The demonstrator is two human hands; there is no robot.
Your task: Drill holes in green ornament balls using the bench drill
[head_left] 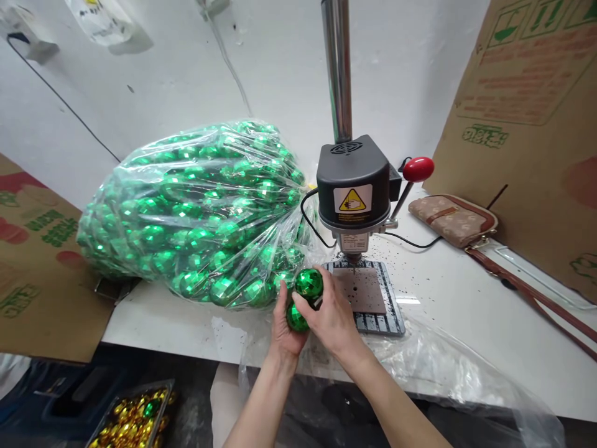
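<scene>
Two shiny green faceted balls are in my hands, just left of the drill press base. My right hand (334,318) has its thumb and fingers closed around the upper ball (309,282). Beneath it, the lower ball (295,317) rests in the palm of my left hand (285,339), whose thumb points up alongside. My hands touch or nearly touch. To the right is a small drill press (354,180) with a red-knobbed lever (418,169). A brown board (366,291) with a dark hole lies on its slotted metal base (394,311).
A large clear bag (196,211) of green balls fills the table's left. Cardboard boxes (37,267) (527,124) stand at both sides. A patterned purse (452,221) lies right. Loose plastic film (457,367) hangs over the front edge. Below left is a container of gold balls (130,420).
</scene>
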